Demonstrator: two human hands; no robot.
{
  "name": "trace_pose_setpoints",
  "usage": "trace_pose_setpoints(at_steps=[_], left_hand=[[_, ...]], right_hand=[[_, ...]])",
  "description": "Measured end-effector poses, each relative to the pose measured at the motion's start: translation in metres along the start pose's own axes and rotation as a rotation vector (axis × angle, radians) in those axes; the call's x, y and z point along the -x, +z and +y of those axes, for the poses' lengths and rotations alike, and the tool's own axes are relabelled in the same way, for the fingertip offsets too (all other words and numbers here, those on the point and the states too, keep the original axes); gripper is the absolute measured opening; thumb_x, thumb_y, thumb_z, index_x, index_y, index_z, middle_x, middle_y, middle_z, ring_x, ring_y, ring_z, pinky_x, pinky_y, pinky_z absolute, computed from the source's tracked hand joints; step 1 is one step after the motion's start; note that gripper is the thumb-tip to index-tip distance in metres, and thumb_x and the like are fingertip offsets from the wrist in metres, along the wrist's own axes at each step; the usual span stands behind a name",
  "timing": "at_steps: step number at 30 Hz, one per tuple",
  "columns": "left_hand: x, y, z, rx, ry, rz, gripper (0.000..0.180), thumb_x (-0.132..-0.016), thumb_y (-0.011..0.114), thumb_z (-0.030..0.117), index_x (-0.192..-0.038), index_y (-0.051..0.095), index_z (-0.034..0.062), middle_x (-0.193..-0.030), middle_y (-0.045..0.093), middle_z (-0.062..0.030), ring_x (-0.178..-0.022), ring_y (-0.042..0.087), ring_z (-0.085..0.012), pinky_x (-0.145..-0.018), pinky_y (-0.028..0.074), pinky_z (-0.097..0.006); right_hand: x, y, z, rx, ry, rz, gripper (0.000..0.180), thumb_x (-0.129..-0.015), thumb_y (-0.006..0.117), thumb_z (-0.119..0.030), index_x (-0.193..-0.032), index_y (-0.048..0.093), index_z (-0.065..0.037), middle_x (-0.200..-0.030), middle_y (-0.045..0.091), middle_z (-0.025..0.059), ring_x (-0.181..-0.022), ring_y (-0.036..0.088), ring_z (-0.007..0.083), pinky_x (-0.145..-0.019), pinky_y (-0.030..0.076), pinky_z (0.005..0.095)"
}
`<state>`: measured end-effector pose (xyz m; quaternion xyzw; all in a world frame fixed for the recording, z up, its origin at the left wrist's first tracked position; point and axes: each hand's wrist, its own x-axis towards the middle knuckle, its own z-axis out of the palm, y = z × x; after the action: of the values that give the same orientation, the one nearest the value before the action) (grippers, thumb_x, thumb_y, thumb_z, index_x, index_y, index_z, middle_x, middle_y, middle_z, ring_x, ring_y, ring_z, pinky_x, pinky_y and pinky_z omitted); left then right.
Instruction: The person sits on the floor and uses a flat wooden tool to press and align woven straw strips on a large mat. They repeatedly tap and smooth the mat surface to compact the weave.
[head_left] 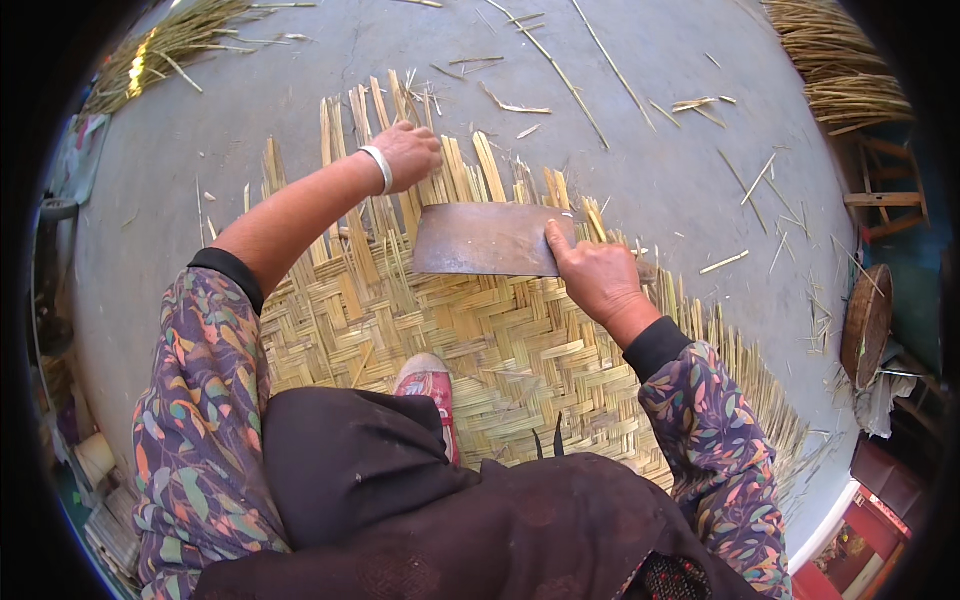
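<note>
Beneath me lies a woven mat (500, 340) of split, straw-coloured reed strips, its far edge ragged with loose, uneven strip ends (330, 135). At that edge my left hand (408, 157), wearing a white bracelet (378, 168), is closed over the upright strips; its fingers curl round a reed strip, with the fingertips partly hidden. My right hand (605, 280) grips a cleaver by its handle, index finger laid along the blade. The wide, brownish cleaver blade (490, 240) points left, over the mat's far part, below and to the right of my left hand.
Loose stalks (560, 75) and scraps litter the grey floor (690, 200). Stalk bundles lie at the far left (165, 50) and far right (840, 60). At right are a wooden stool (885, 195) and a round basket (865, 325). My red shoe (428, 385) rests on the mat.
</note>
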<state>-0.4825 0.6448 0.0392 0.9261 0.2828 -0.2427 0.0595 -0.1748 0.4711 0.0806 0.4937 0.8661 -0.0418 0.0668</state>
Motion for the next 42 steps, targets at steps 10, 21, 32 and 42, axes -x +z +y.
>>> trace_pose_setpoints(at_steps=[10,21,32,42], left_hand=[[0.004,0.01,0.011,-0.081,0.13,0.163,0.036,-0.087,0.062,0.014,-0.123,0.06,0.0144,-0.124,0.059,-0.0045,-0.124,0.051,-0.0197,-0.099,0.041,-0.037],[-0.007,0.002,0.01,-0.08,0.09,0.025,0.03,-0.087,0.062,0.013,-0.116,0.06,0.0117,-0.115,0.061,-0.005,-0.115,0.056,-0.0191,-0.091,0.046,-0.036],[-0.011,-0.015,0.007,-0.129,0.095,-0.063,0.03,-0.072,0.077,0.021,-0.099,0.066,0.013,-0.107,0.062,-0.0031,-0.112,0.055,-0.0188,-0.093,0.041,-0.036],[-0.003,0.001,0.012,-0.123,0.312,0.071,0.022,-0.078,0.068,0.015,-0.099,0.065,0.0159,-0.104,0.061,-0.0003,-0.106,0.058,-0.0165,-0.091,0.042,-0.034]], right_hand=[[0.02,0.013,-0.001,0.044,-0.048,0.02,0.05,-0.084,0.057,-0.01,-0.134,0.058,-0.014,-0.063,0.061,0.0032,-0.055,0.065,0.0199,-0.049,0.048,0.0355],[0.025,0.024,-0.019,-0.082,-0.054,-0.088,0.05,-0.082,0.058,-0.01,-0.132,0.057,-0.013,-0.065,0.065,0.0047,-0.058,0.067,0.0215,-0.049,0.049,0.0365],[0.029,0.026,-0.02,-0.131,-0.041,-0.097,0.051,-0.081,0.058,-0.009,-0.132,0.056,-0.012,-0.066,0.067,0.0045,-0.06,0.068,0.0211,-0.049,0.05,0.0366],[0.026,0.017,-0.016,-0.118,-0.026,-0.126,0.052,-0.082,0.057,-0.009,-0.134,0.055,-0.012,-0.067,0.067,0.0055,-0.06,0.069,0.0224,-0.05,0.051,0.0367]])
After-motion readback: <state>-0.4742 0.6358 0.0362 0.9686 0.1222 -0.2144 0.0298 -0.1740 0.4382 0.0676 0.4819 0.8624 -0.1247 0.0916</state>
